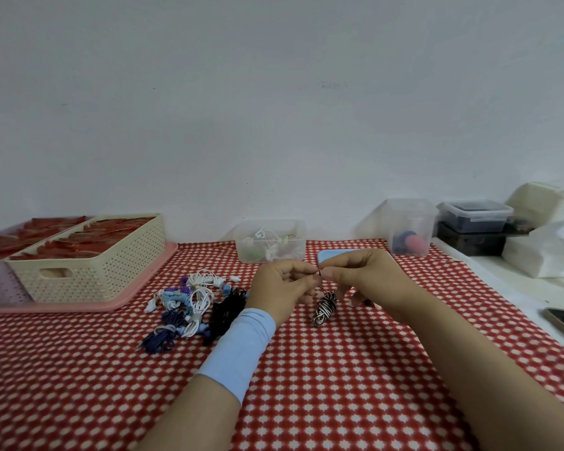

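Far to the left of the striped cable bundle (324,308) stands a cream basket (105,275) on a pink tray (137,289), filled with red packets. Nearer, just left of the bundle, lies a pile of earphones (192,304) in white, blue and black, most of them already wound into small coils.

The left hand (280,288) sits directly above and left of the bundle, thumb and forefinger closed tight on the thin loose end that rises from it. The bundle itself is a short, fat skein of black-and-white cord below the two hands; whether its lower end rests on the checked cloth or hangs just over it is hard to tell. The right hand (368,281), above and right of the bundle, pinches the same loose end, fingertip to fingertip with the left, its other fingers curled under.

Behind the bundle stands a clear box (298,245) with more earphones, and further right a tall clear tub (411,219).

The winding looks nearly done: only the tail end is left to tuck or tie before this coil can join the pile.
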`<state>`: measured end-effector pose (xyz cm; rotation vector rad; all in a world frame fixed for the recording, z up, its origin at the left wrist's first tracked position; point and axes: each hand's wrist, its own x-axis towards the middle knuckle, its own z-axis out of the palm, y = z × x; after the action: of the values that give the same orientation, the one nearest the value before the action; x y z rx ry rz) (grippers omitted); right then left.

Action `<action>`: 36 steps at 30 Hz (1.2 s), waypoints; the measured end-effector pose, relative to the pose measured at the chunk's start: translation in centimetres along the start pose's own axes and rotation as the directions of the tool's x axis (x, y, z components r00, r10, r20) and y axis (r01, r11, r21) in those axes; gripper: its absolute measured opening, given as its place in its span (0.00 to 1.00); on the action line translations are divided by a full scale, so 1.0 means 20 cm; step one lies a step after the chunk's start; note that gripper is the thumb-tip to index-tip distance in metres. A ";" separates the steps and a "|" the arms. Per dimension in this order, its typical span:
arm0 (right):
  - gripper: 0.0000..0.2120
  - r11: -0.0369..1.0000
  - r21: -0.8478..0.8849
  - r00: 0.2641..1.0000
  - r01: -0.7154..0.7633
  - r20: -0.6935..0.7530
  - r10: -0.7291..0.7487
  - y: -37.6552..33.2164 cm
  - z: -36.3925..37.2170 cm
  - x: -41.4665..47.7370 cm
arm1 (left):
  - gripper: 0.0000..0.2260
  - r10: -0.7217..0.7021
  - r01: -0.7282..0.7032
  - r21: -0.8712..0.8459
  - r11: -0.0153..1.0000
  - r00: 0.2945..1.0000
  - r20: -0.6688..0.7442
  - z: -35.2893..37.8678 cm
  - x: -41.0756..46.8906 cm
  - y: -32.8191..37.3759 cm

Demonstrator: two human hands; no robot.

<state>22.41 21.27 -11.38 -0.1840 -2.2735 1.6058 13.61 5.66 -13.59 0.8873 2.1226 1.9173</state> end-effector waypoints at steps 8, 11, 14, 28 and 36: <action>0.03 0.986 0.113 0.992 -0.123 -0.005 0.125 0.01 0.02 0.02 | 0.05 0.091 -0.090 0.081 0.993 0.996 -0.016 0.01 0.00 0.00; 0.05 0.976 0.160 0.989 -0.151 0.018 0.150 0.01 0.02 0.02 | 0.06 0.110 -0.107 0.080 0.991 0.993 -0.034 0.01 0.00 0.00; 0.06 0.974 0.168 0.989 -0.150 0.021 0.149 0.00 0.02 0.01 | 0.06 0.118 -0.115 0.076 0.990 0.992 -0.035 0.00 0.00 -0.01; 0.11 0.957 0.219 0.975 -0.192 0.150 0.161 0.01 -0.04 0.01 | 0.07 -0.021 0.030 -0.184 0.983 0.998 0.051 0.01 0.00 0.00; 0.16 0.939 0.229 0.959 -0.255 0.182 0.216 0.03 -0.03 0.03 | 0.06 -0.029 0.047 -0.175 0.983 0.994 0.101 -0.01 0.00 0.00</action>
<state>22.05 22.10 -11.63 -0.2875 -2.1986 2.0814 13.47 5.56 -13.50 0.8788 1.8668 1.9636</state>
